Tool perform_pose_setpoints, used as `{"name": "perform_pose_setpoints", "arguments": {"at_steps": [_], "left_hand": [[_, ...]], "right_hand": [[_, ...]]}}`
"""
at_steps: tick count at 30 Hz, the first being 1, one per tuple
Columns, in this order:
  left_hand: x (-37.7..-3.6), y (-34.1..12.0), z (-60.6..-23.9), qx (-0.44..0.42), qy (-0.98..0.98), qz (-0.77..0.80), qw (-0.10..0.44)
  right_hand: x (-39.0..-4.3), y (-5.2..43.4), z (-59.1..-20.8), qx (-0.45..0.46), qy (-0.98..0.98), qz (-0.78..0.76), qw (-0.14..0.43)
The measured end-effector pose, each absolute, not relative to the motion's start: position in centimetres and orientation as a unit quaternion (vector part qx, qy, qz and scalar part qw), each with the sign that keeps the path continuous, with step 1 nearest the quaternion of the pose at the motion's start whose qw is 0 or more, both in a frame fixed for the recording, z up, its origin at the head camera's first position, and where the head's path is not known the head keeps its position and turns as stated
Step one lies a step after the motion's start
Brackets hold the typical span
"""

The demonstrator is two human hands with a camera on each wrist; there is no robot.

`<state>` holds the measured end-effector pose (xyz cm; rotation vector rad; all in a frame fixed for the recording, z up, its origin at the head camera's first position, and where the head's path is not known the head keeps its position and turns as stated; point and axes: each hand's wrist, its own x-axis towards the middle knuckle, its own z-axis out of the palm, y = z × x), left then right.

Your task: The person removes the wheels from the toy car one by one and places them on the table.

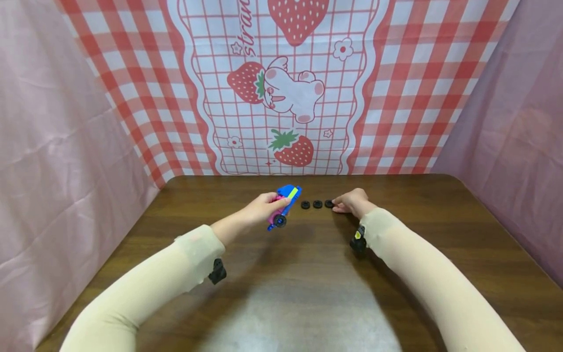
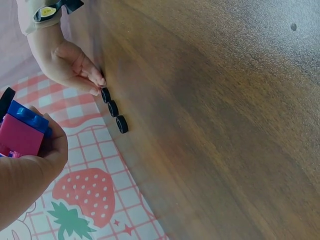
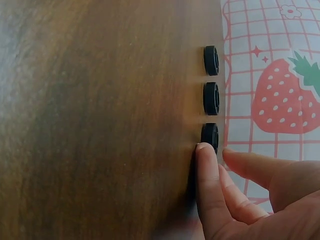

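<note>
My left hand (image 1: 262,207) grips a toy car (image 1: 288,194) of blue and pink blocks, held up over the table. It has a yellow-green strip and a black wheel (image 1: 280,221) on its near side; the fingers hide part of its body. Three small black tires (image 1: 317,204) lie flat in a row near the table's back edge. My right hand (image 1: 352,201) is at the rightmost tire (image 3: 210,134). In the right wrist view the index fingertip overlaps this tire's near end, while the thumb stands a little off on its other side.
The brown wooden table (image 1: 281,293) has a strawberry-print checked cloth (image 1: 396,98) hanging behind it. Pink curtains (image 1: 66,161) hang at both sides. Each wrist carries a small black camera (image 1: 217,272).
</note>
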<state>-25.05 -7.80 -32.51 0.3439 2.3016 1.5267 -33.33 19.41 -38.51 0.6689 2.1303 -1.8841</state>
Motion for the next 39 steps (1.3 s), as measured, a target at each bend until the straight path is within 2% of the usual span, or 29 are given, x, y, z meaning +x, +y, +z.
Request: {"name": "perform_pose_setpoints", "arguments": {"at_steps": [20,28,39], "left_hand": [[-24.8,-7.5,-32.5,0.122,0.811,0.543,0.180],[-25.0,-7.6,-31.9,0.113,0.777,0.581,0.212],[-25.0,-7.5,-31.6,0.178,0.742,0.607,0.221]], "right_hand": [[-33.5,19.1,-38.7,0.221,0.752,-0.611,0.106],[-32.6,19.6,-38.4,0.204,0.734,-0.637,0.117],[-31.4,20.4,-36.7,0.144,0.704,-0.682,0.139]]}}
